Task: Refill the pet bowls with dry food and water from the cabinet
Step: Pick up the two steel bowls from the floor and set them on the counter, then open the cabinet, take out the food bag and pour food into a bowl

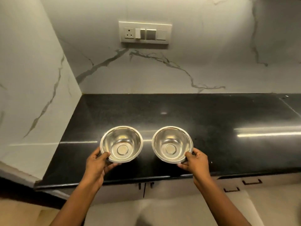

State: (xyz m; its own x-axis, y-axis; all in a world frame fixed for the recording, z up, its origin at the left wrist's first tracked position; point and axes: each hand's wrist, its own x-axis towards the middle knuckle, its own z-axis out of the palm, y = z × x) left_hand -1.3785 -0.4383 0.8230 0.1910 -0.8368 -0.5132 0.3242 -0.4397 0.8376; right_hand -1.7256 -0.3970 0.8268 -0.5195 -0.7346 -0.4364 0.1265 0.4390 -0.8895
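Two shiny steel bowls sit side by side on the black countertop [211,121], both with nothing inside. My left hand [97,165] grips the near rim of the left bowl [121,143], thumb over the edge and fingers beneath. My right hand [196,162] holds the near right rim of the right bowl [172,142] the same way. Whether the bowls rest on the counter or are slightly lifted cannot be told.
A marble wall with a switch and socket panel [145,32] rises behind the counter, and another marble wall closes the left side. Below the counter's front edge are pale cabinet doors with dark handles [145,185] and drawer handles [251,181] at the right.
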